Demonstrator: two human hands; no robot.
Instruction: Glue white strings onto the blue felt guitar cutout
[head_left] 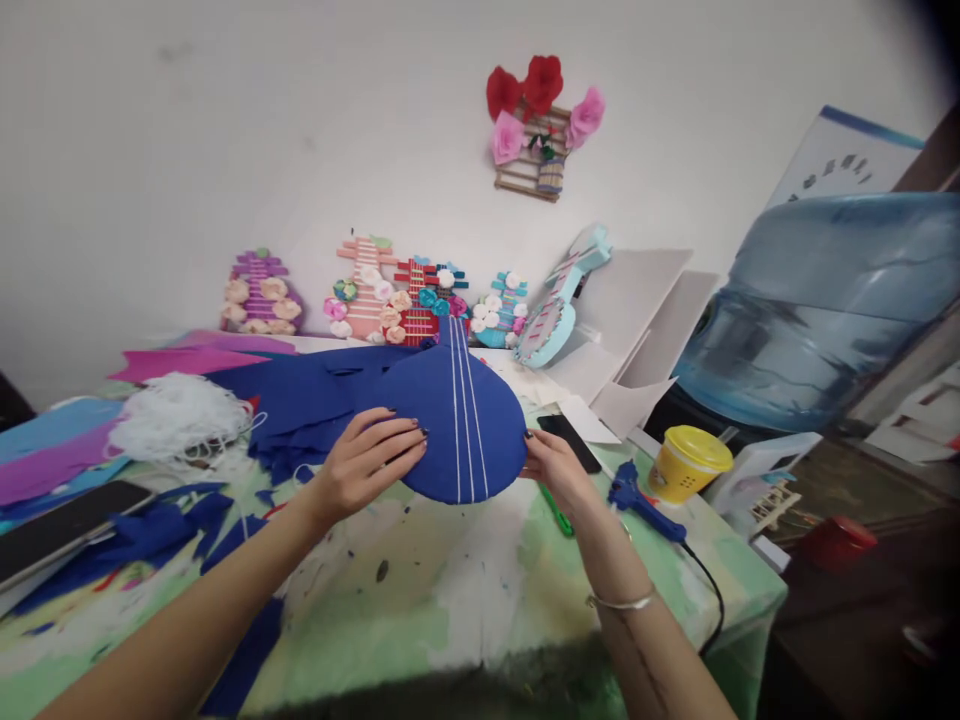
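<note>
A blue model lute (435, 410), round-bodied with a short neck, is tilted up above the table. Three white strings (468, 430) run down its face. My left hand (371, 458) holds its left edge, fingers laid over the front; the thumb is hidden. At the right edge, my right hand (556, 468) grips the rim with thumb and fingers. Dark blue fabric or paper (300, 400) lies behind and to the left. A white string bundle (176, 418) sits on the left. Beside my right hand are a black phone (571, 442) and a green tool handle (556, 510).
A blue glue gun (637, 500) with a cord lies right, near a yellow tub (691, 462). Small decorated instruments (420, 300) line the wall, next to a light-blue one (559, 310). A big water bottle (832, 310) stands right. Blue scraps (161, 535) litter the left.
</note>
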